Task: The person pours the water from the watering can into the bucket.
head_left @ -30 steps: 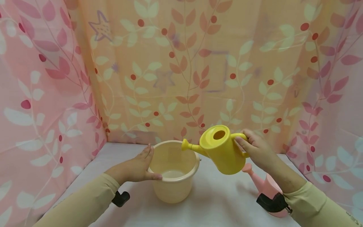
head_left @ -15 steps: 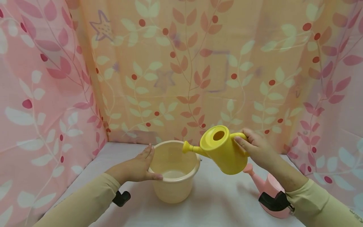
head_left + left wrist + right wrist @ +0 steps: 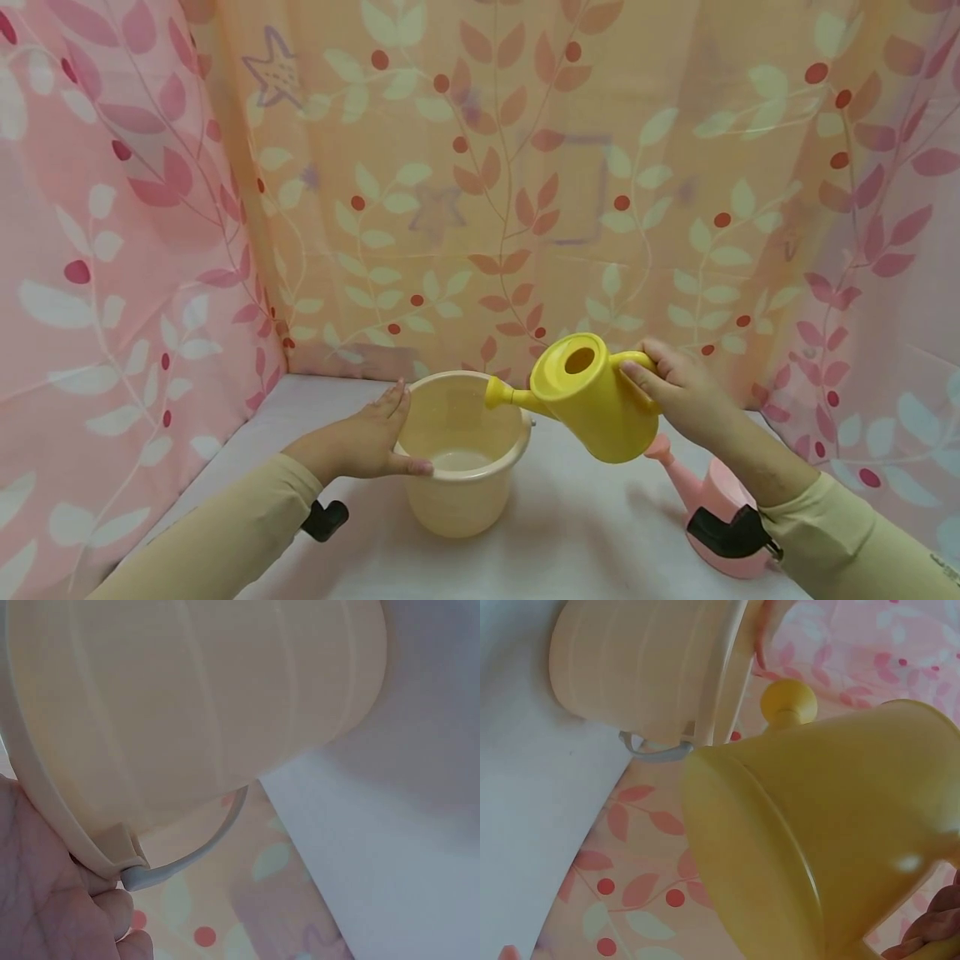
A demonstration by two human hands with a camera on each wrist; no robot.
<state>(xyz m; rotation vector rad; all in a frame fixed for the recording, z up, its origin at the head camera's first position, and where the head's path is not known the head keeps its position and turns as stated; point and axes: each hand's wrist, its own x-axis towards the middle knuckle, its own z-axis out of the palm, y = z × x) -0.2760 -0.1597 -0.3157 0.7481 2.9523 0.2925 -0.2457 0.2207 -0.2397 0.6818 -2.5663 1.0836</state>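
Cans: two; yellow watering can (image 3: 600, 417) in your right hand (image 3: 686, 396), pink watering can (image 3: 722, 487) on the table (image 3: 570, 537) below your right wrist.
Bucket: one, cream (image 3: 459, 507), upright, touching your left hand (image 3: 360, 437).
Yellow can: smooth, glossy, round top hole, tilted, spout (image 3: 513, 395) toward bucket; inside too dark to be sure of.
Right hand: you grip its handle.
Left hand: yours spread, fingers fairly straight on bucket rim.
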